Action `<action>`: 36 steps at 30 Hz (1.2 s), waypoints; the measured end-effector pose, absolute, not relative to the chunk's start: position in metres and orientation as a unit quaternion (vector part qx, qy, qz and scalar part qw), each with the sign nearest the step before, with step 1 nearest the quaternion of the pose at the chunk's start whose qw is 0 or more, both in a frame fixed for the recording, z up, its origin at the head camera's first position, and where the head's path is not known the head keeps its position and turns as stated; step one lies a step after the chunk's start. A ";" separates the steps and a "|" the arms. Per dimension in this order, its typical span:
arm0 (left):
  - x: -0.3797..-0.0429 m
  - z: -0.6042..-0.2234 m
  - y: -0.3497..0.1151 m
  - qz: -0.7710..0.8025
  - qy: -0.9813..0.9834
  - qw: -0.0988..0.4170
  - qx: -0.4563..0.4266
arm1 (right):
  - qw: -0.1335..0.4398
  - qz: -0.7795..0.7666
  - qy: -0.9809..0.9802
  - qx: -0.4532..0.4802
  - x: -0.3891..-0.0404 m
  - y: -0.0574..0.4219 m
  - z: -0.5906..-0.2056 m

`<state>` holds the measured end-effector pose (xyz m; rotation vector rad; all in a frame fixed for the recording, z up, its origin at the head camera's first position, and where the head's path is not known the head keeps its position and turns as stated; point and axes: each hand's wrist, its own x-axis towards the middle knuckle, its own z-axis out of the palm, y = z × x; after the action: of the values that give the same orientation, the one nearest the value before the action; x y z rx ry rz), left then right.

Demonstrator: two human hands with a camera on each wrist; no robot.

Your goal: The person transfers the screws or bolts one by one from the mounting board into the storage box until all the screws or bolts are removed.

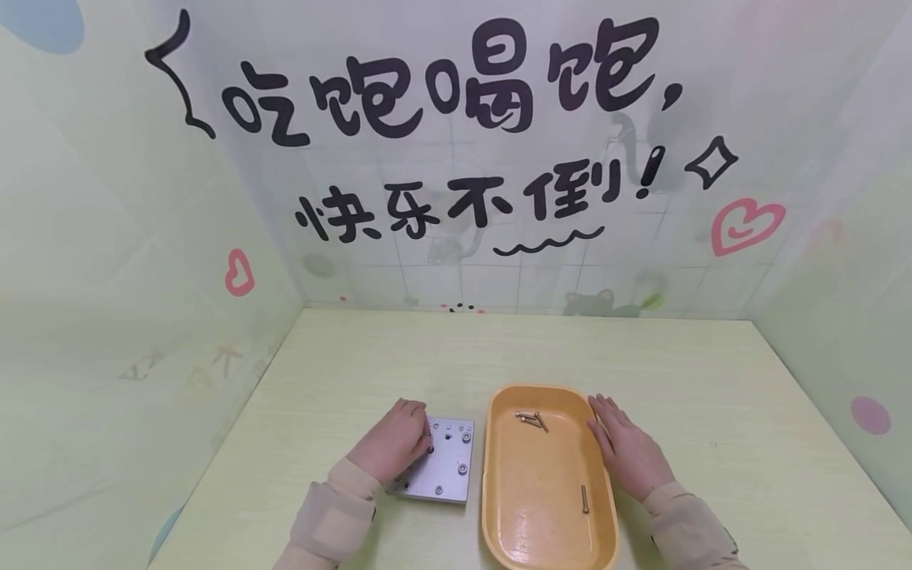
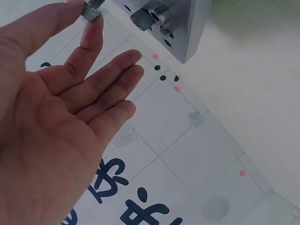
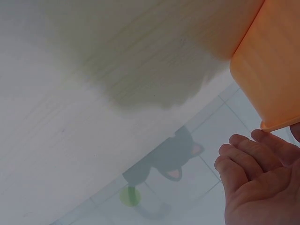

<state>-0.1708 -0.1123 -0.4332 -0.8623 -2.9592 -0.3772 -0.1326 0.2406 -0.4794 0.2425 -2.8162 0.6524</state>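
Observation:
My left hand [image 1: 395, 439] is over the left part of a silver metal block [image 1: 445, 479] with holes. In the left wrist view, its thumb and index finger pinch a socket-head screw [image 2: 91, 12] beside the block, while the other fingers are extended. Screw heads [image 1: 462, 469] sit in the block's right side; some of its left side is hidden by the hand. My right hand [image 1: 630, 455] rests at the right rim of an orange tray [image 1: 545, 538], fingers loosely extended and thumb at the rim. Loose screws [image 1: 585, 499] lie inside the tray.
Block and tray stand side by side on a pale wood-grain table [image 1: 356, 356], a narrow gap between them. A printed wall covering [image 1: 442, 285] rises behind the table, with similar panels at left and right.

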 end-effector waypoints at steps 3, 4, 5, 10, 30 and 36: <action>-0.171 -0.427 -0.112 -0.118 -0.953 0.023 -0.279 | 0.119 0.223 -0.964 0.083 -0.133 0.241 -0.479; -0.171 -0.425 -0.111 -0.117 -0.953 0.023 -0.279 | 0.119 0.223 -0.964 0.083 -0.133 0.241 -0.479; -0.172 -0.423 -0.111 -0.117 -0.953 0.023 -0.279 | 0.119 0.223 -0.964 0.083 -0.133 0.241 -0.479; -0.174 -0.417 -0.108 -0.123 -0.951 0.030 -0.281 | 0.115 0.221 -0.965 0.082 -0.133 0.241 -0.478; -0.189 -0.399 -0.079 -0.126 -0.942 0.043 -0.307 | 0.117 0.220 -0.965 0.082 -0.132 0.240 -0.477; -0.192 -0.393 -0.069 -0.122 -0.935 0.052 -0.330 | 0.117 0.219 -0.965 0.080 -0.132 0.239 -0.478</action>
<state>-0.1917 -0.0688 -0.3929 -1.0040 -2.8419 -0.3699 -0.1315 0.2393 -0.4777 0.2343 -2.8258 0.6413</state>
